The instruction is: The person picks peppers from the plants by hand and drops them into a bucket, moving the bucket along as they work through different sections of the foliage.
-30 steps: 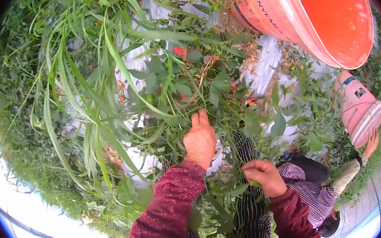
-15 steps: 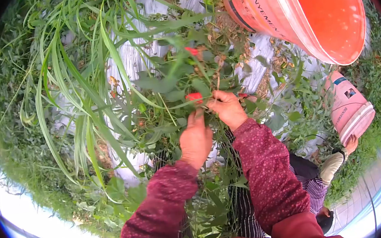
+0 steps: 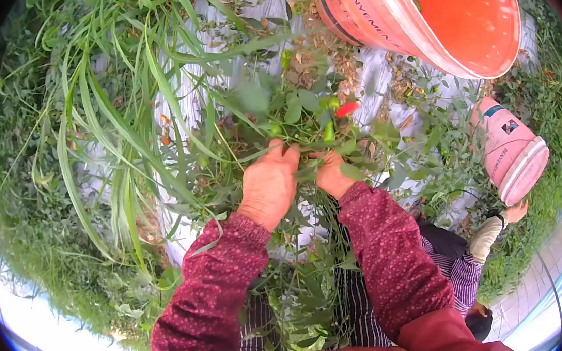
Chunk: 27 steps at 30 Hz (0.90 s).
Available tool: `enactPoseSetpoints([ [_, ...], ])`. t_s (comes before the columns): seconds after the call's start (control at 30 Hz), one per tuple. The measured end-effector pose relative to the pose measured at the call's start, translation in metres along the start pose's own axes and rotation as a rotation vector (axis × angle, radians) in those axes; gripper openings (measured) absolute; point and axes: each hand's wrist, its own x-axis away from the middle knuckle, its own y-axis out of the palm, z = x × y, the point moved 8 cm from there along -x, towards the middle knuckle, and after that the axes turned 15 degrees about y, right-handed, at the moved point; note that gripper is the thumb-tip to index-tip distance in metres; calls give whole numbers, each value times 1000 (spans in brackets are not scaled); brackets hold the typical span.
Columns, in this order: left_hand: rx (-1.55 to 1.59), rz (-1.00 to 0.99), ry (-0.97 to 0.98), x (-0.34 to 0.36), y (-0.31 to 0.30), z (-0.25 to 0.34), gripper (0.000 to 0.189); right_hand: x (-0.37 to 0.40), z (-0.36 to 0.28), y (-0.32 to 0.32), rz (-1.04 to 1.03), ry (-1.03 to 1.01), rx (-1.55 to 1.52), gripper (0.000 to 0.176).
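Observation:
My left hand [image 3: 268, 185] reaches into a leafy pepper plant [image 3: 298, 108], its fingers bent and closed among the stems. Just above its fingertips is a small green pepper [image 3: 275, 130]. Close beside it, my right hand [image 3: 333, 175] is closed on the same plant, with leaves covering part of its fingers. What exactly lies between the fingertips is hidden. A red pepper [image 3: 347, 109] and a longer green pepper [image 3: 328, 131] hang above my right hand.
A large red bucket [image 3: 373, 11] leans at the upper right, some leaves at its inner edge. Below it lies a pink bucket [image 3: 505, 145], touched by another person's hand [image 3: 516, 212]. Long grass blades [image 3: 114, 117] arch over the left side. Pale plastic sheeting [image 3: 375, 83] covers the soil.
The two red peppers near my hands no longer show there; one red pepper now shows further right. My left hand moved left and up, my right hand slightly down and left. The view shifted a little.

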Motion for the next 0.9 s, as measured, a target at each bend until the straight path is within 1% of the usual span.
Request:
enactPoseSetpoints([
  [0.03,-26,-68,14,3,2,3,24,-6,9,4,-37,-75,37,24],
  [0.07,-53,-136,26,7,4,6,20,-4,2,9,-75,-150,74,27],
  [0.1,-77,-190,35,13,8,9,19,5,-8,6,97,-305,487,30],
  [0.13,-81,-189,37,17,5,11,19,5,-8,8,99,-308,484,30],
  [0.2,-90,-191,43,26,-1,17,17,-3,9,17,-1,-272,328,34],
  [0.23,-112,-137,52,31,-4,18,24,-14,35,22,-146,-99,105,35],
  [0.27,-113,-136,54,33,-9,24,24,-13,29,21,-144,-101,105,35],
  [0.33,147,-136,49,35,-12,43,22,-9,13,18,-192,-137,-128,35],
  [0.37,289,-257,-90,41,4,47,19,5,-13,20,-338,-43,-560,32],
  [0.4,450,-397,-113,44,13,59,22,9,-19,20,-338,-46,-563,32],
  [0.47,606,-273,-42,51,9,74,22,13,-25,14,-63,-120,129,28],
  [0.5,607,-274,-40,56,8,73,22,19,-30,16,6,-264,234,23],
  [0.53,769,-193,-64,61,1,66,21,20,-26,16,8,-263,233,23],
  [0.57,929,-110,-89,68,-7,56,20,18,-15,16,-101,-167,5,22],
  [0.6,1087,-242,-163,68,-21,53,17,18,-5,18,-209,-67,-224,21],
  [0.63,1257,-92,-84,67,-39,44,20,40,-33,22,-116,-243,358,28],
  [0.67,1312,-46,-158,67,-57,28,23,40,-24,23,-117,-236,350,28],
  [0.7,1382,55,-211,59,-79,16,22,32,-1,26,-233,-63,41,34],
  [0.73,1275,92,-217,54,-96,-3,24,23,23,32,-342,108,-268,40],
  [0.77,1170,127,-223,47,-107,-18,25,15,46,43,-543,291,-953,48],
  [0.8,1170,121,-222,37,-105,-22,25,15,48,45,-539,290,-957,48],
  [0.87,561,118,100,12,-115,-19,29,13,44,48,-552,218,-802,50],
  [0.9,314,-56,248,5,-100,-11,34,23,28,46,-580,84,-736,38],
])
